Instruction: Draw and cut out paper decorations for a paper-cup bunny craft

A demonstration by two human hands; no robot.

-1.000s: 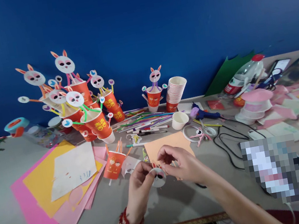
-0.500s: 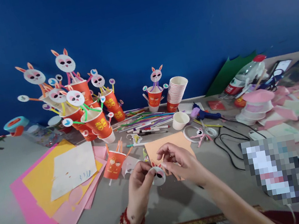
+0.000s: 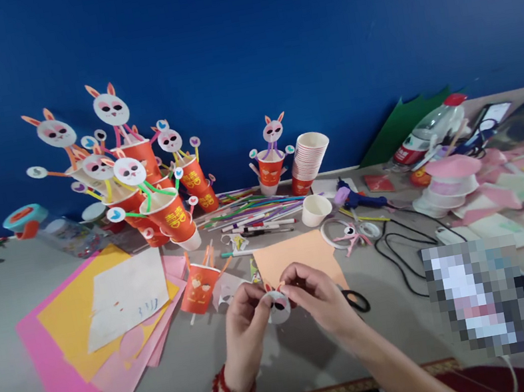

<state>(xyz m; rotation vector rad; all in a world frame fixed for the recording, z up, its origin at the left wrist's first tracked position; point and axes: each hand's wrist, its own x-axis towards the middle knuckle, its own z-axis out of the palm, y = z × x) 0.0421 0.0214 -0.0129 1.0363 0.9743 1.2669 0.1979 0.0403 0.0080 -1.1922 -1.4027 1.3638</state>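
Above the table's front, a small round paper rabbit face [image 3: 278, 308] with dark eyes and orange ears is held between my two hands. My left hand [image 3: 247, 317] pinches its left edge between thumb and fingers. At the upper right of the face, by the ear, my right hand [image 3: 316, 298] closes thumb and fingertips. Under and behind the hands lies a sheet of peach paper [image 3: 292, 251]. Scissors [image 3: 357, 301] rest beside my right wrist, only a dark handle showing. Left of my hands, a red paper cup [image 3: 200, 288] with orange strips stands tilted.
Several rabbit-faced paper cups [image 3: 171, 215] are stacked at the back left. Pink, yellow and white sheets [image 3: 62, 326] lie at left. A cup stack [image 3: 310, 154], a blue glue gun [image 3: 361, 199] and its black cable [image 3: 401, 266] are at right. A blurred patch covers the lower right.
My right hand has moved slightly left and down onto the rabbit face's ear. The scissors handle now shows beside the wrist. My left hand keeps its pinch.
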